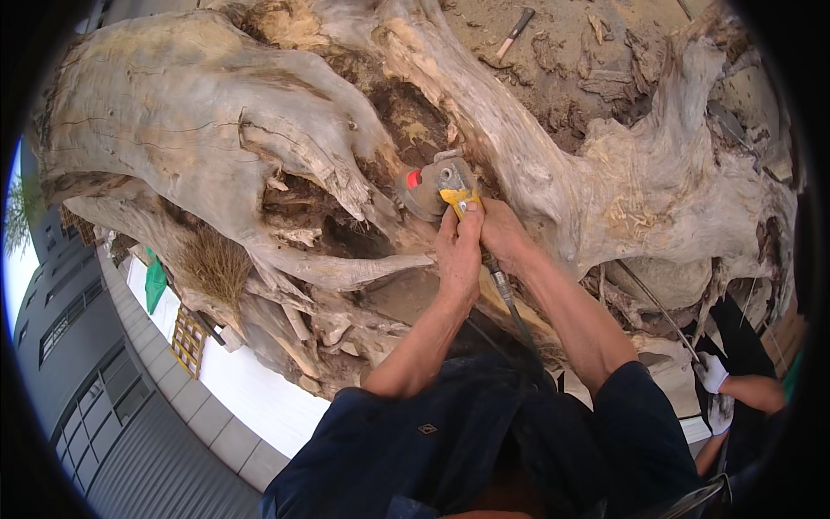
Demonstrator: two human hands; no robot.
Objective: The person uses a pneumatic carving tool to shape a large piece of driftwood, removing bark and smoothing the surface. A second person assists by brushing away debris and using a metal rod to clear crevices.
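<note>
A small angle grinder (pixel 439 186) with a grey head, a red button and a yellow body presses into a dark hollow of a huge pale tree root (pixel 216 130). My left hand (pixel 458 251) wraps the tool's body from below. My right hand (pixel 504 235) grips it just to the right, beside the left. A black cable (pixel 512 307) runs from the tool down toward my body. The cutting disc is hidden against the wood.
A hammer (pixel 512 36) lies on the wood at the top. At the lower right another person's white-gloved hands (pixel 713 381) are near a thin rod (pixel 657 307). A grey building wall (pixel 130 415) and green tarp (pixel 156 281) show at left.
</note>
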